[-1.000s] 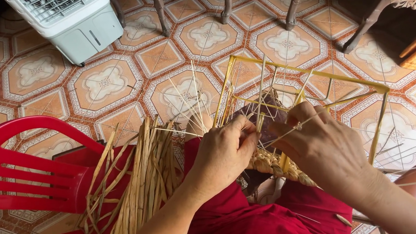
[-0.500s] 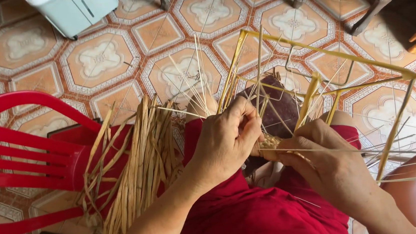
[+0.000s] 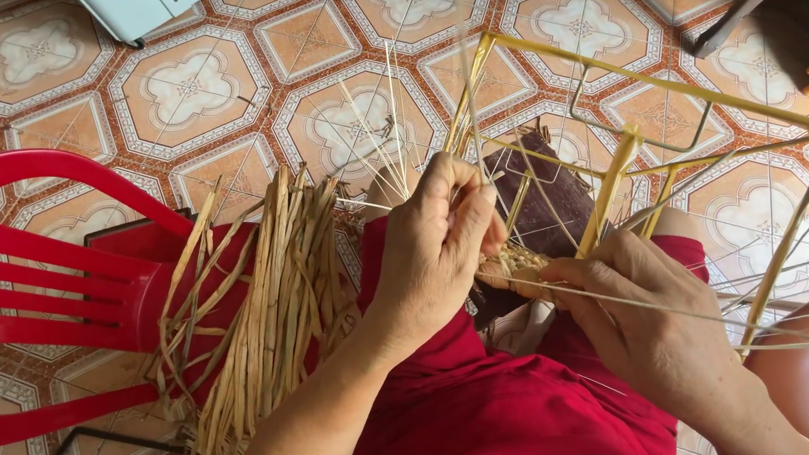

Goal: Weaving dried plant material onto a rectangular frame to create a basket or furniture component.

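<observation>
Seen from above, our left hand (image 3: 435, 244) curls over the small woven patch of straw (image 3: 510, 267) at the centre of the view, fingers bent and pinching thin strands against it. Our right hand (image 3: 642, 319), at about four o'clock from the left, grips the same patch from below, thumb and fingertips closed on a pale strand (image 3: 685, 308) that runs off toward three o'clock. The two hands almost touch over the weaving.

The patch sits at the base of a yellow wrapped wire frame (image 3: 651, 89), box-shaped, whose rods rise away from us toward one and two o'clock. Loose fine strands fan upward at twelve o'clock between the hands and the frame. A dark brown cloth-like piece (image 3: 548, 195) lies just behind the weaving, inside the frame.

All of this rests on our lap, covered in red fabric (image 3: 480, 416). At nine o'clock from the left hand a bundle of dried flat straw (image 3: 265, 308) lies across the seat of a red plastic chair (image 3: 49, 288). Patterned orange floor tiles (image 3: 187, 81) lie beneath, and a white appliance (image 3: 151, 4) stands at eleven o'clock.
</observation>
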